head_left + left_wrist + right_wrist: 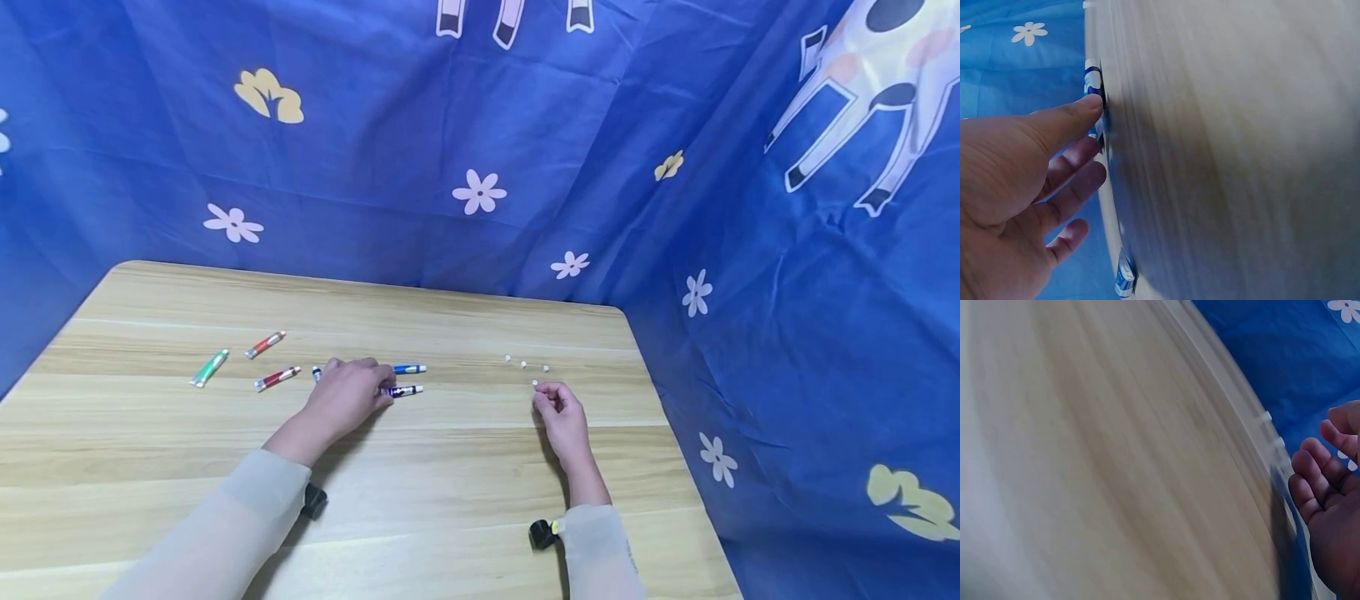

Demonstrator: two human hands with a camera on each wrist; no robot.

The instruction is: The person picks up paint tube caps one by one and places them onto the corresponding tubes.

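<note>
While right hand [564, 414] curls empty, left hand [351, 392] touches purple tube [403, 391].

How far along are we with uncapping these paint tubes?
Four small white caps lie loose near the right hand, so some tubes look uncapped. The left hand rests on the purple tube, beside the blue tube. The green tube and two red tubes lie untouched.

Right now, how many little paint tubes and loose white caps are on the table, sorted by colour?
Green tube: 1
Red tubes: 2
Blue tubes: 2
One more tube end peeks from under the left hand, colour unclear: 1
White caps: 4
Total: 10
</note>
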